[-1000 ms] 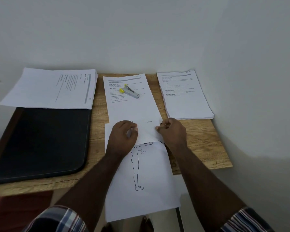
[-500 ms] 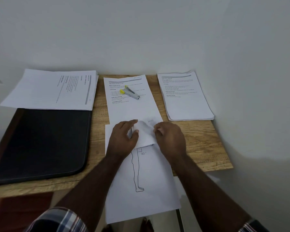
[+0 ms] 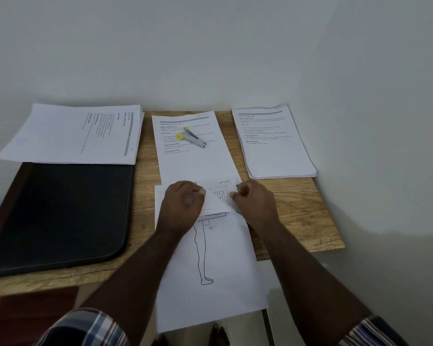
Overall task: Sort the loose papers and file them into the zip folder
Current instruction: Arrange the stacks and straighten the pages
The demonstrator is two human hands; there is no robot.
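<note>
A sheet with a drawn standing figure (image 3: 223, 270) lies in front of me, its near half hanging over the desk's edge. Its far end is folded toward me, showing a table page (image 3: 219, 193) beneath. My left hand (image 3: 183, 206) pinches that folded flap from the left. My right hand (image 3: 255, 203) pinches its right edge, fingers curled. The black zip folder (image 3: 58, 213) lies shut at the left. Printed stacks sit at far left (image 3: 73, 133) and far right (image 3: 273, 143). A printed sheet (image 3: 193, 156) lies in the middle.
A grey and yellow stapler (image 3: 191, 138) rests on the middle sheet. The wooden desk (image 3: 303, 216) butts against white walls at the back and right. Its near edge runs under my forearms.
Both hands have drawn the flap of the top sheet further toward me, and a table printed on the page beneath now shows between them. My right hand shifted slightly right.
</note>
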